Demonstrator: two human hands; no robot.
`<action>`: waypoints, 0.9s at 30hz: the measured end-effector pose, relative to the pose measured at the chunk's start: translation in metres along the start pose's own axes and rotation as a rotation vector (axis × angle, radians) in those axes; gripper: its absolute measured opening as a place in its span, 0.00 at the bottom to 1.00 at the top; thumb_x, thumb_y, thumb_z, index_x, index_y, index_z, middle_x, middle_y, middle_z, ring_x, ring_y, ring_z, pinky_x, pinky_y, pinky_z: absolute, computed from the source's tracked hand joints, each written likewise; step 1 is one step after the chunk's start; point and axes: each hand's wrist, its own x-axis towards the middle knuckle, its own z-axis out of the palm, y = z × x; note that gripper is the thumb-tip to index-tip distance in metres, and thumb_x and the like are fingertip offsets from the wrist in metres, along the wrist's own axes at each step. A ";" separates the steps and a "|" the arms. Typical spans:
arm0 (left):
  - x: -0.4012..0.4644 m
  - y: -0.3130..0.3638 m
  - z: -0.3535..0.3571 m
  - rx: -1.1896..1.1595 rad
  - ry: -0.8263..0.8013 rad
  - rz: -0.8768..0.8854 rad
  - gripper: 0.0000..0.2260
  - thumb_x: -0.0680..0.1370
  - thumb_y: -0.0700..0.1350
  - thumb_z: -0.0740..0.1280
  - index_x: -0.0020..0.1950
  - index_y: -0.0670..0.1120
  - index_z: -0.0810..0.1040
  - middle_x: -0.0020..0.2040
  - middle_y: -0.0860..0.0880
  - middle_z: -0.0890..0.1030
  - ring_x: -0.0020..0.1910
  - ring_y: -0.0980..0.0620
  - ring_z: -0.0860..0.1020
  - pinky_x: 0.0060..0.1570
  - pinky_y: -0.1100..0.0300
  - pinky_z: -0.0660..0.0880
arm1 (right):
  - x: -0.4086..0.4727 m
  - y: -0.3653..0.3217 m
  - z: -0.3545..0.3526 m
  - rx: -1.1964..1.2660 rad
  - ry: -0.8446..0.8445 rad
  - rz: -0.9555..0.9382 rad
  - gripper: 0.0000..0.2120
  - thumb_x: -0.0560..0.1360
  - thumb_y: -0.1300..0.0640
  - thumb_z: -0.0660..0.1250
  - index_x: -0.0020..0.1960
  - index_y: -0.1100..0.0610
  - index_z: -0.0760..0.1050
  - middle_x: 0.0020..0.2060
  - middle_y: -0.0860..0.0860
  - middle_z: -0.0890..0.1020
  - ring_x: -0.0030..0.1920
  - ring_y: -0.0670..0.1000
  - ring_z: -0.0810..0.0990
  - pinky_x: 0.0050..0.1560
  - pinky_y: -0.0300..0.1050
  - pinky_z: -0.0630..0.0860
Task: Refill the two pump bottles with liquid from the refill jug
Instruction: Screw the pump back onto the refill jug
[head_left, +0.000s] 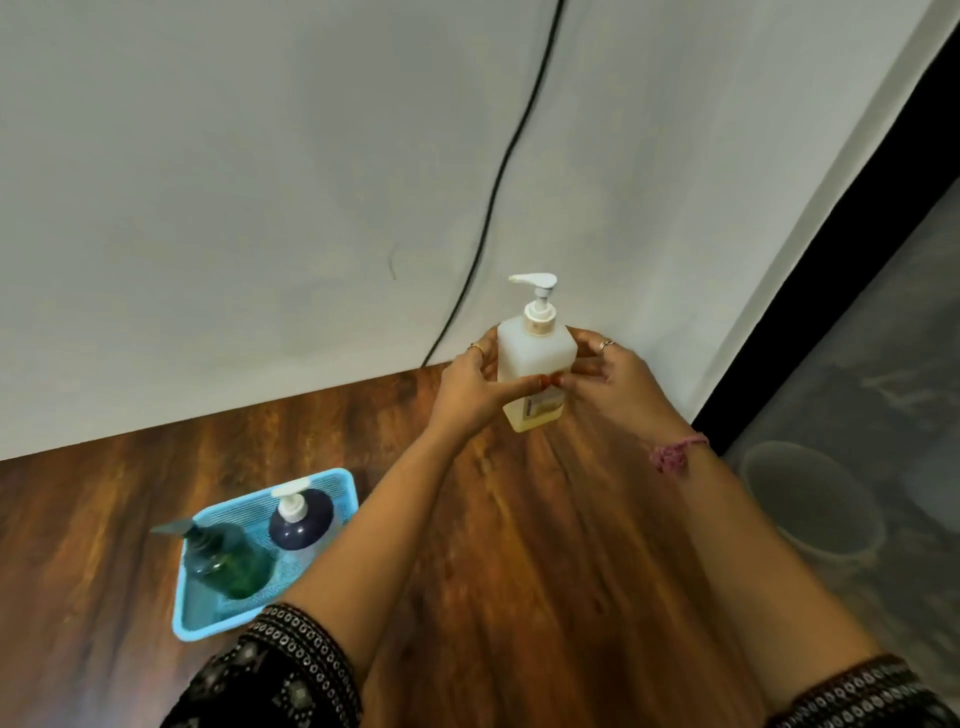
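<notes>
A white square pump bottle (535, 358) with a white pump head stands upright near the far edge of the wooden table (519, 519); a little yellowish liquid shows at its bottom. My left hand (470, 387) grips its left side and my right hand (615, 379) grips its right side, thumbs meeting across the front. A green pump bottle (228, 564) and a dark blue pump bottle (301, 519) with a white pump stand in a light blue tray (343, 483) at the left. No refill jug is in view.
A white wall rises behind the table, with a black cable (498, 182) hanging down it. Right of the table, on the grey floor below, stands a pale bucket (810, 499). A dark strip runs along the wall's right edge.
</notes>
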 end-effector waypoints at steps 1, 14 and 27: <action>0.015 -0.002 0.011 0.013 0.000 0.005 0.36 0.66 0.45 0.78 0.72 0.51 0.67 0.57 0.60 0.77 0.59 0.58 0.77 0.61 0.53 0.75 | 0.012 0.006 -0.013 -0.048 -0.008 0.001 0.27 0.73 0.63 0.70 0.70 0.53 0.69 0.58 0.49 0.80 0.57 0.47 0.80 0.55 0.40 0.78; 0.160 -0.066 0.108 0.201 0.021 -0.055 0.35 0.68 0.50 0.76 0.72 0.51 0.66 0.63 0.51 0.78 0.61 0.52 0.77 0.60 0.49 0.75 | 0.126 0.113 -0.073 -0.230 -0.071 0.081 0.23 0.76 0.68 0.62 0.69 0.55 0.70 0.61 0.53 0.79 0.61 0.52 0.77 0.61 0.41 0.71; 0.196 -0.118 0.139 0.269 0.000 -0.175 0.31 0.70 0.42 0.75 0.70 0.48 0.67 0.62 0.48 0.78 0.61 0.50 0.77 0.60 0.52 0.75 | 0.151 0.186 -0.059 -0.163 -0.059 0.205 0.22 0.77 0.69 0.60 0.70 0.58 0.67 0.63 0.55 0.77 0.64 0.53 0.75 0.60 0.39 0.70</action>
